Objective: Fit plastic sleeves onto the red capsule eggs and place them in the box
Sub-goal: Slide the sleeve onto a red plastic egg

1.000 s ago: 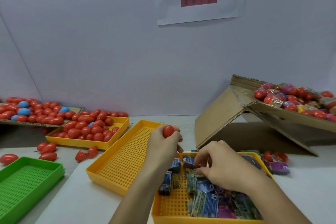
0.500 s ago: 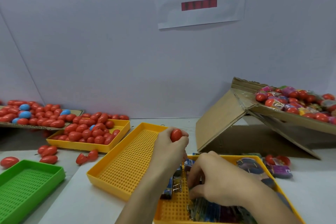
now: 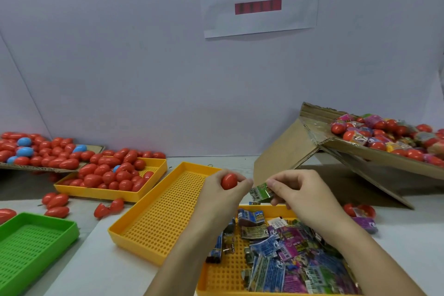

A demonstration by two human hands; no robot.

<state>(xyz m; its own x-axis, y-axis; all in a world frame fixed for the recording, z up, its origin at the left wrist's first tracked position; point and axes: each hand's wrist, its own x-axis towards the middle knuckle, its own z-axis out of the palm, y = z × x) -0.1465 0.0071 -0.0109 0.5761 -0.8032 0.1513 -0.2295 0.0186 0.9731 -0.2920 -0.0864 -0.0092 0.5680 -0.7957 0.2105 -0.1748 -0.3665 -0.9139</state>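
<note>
Egg and sleeve meet above the desk.
The left hand (image 3: 222, 193) grips a red egg (image 3: 229, 181); just to its right, the right hand (image 3: 299, 190) pinches a green sleeve (image 3: 261, 192).

Heaped in a tray (image 3: 153, 170) toward the bench's left rear: capsule eggs (image 3: 108, 175). At the front edge, loose sleeves (image 3: 283, 257) in another tray (image 3: 216, 279). Between them, a bare tray (image 3: 156, 218). At the right edge, a tilted box (image 3: 360, 158) holding sleeved eggs (image 3: 384, 137).

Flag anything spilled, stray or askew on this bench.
Several loose red eggs lie on the table outside the full yellow tray. A few blue eggs sit among the red ones. The cardboard box sits tilted, one flap propping it.
</note>
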